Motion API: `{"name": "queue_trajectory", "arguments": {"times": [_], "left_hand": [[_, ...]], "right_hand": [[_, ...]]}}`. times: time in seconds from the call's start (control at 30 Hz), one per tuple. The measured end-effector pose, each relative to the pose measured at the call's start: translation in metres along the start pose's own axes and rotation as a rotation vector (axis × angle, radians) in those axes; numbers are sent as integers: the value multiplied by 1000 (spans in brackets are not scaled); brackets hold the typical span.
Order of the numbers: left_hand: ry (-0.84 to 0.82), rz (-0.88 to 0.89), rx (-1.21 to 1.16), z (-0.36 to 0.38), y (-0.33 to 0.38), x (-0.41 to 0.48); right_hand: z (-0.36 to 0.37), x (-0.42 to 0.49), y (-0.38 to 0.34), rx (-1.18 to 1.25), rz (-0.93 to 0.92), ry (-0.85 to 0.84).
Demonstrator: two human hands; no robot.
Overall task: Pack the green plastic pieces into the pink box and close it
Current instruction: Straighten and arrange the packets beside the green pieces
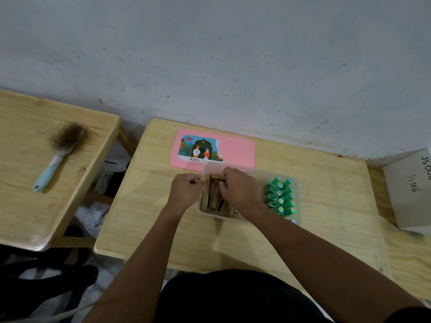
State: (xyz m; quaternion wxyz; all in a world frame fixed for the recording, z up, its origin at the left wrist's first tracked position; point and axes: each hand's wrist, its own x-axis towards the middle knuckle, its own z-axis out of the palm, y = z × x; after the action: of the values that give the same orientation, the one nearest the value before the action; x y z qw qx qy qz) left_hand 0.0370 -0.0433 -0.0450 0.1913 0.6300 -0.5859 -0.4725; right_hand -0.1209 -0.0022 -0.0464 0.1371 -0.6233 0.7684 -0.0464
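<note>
two hands are busy in a clear box [218, 216] that sits near the middle of the desk [326, 206]; the left hand [185, 192] is at the box's left rim, fingers curled and thumb pressed to forefinger in a pinch, though whether it has the rim or a stick end i cannot tell; the right hand [240, 188] reaches in from above, fingers bent down and curled round the wooden pieces [211, 197] that stand packed and leaning in the left part of the box; the green plastic pieces [279, 197] are already inside, lined up in two close rows along the right end, each with a small shiny round spot on its tip; they lie just beside the right hand's wrist, not touched by it; the pink lid [235, 151] is off, lying flat on the desk just behind the box, with a colourful picture label [198, 149] on its left half; a grey carton [410, 190] with handwritten numbers sits at the far right; on a second desk [28, 159] to the left lies a brush [58, 155] with a pale blue handle and brown bristles; a marked grey wall [210, 54] rises behind both.
</note>
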Motion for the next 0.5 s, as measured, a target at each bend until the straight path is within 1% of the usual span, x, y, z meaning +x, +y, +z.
{"name": "queue_trajectory", "arguments": {"times": [0.07,0.13,0.2,0.37,0.5], "left_hand": [[10,2,9,0,0,0],[22,6,17,1,1,-1],[34,12,23,2,1,-2],[48,5,15,3,2,-2],[47,-2,8,3,3,-2]], "right_hand": [[0,-5,-11,63,30,-94],[4,-7,-20,64,50,-220],[7,-5,-26,96,100,-283],[12,2,-29,342,269,-348],[5,-4,-23,466,347,-301]]}}
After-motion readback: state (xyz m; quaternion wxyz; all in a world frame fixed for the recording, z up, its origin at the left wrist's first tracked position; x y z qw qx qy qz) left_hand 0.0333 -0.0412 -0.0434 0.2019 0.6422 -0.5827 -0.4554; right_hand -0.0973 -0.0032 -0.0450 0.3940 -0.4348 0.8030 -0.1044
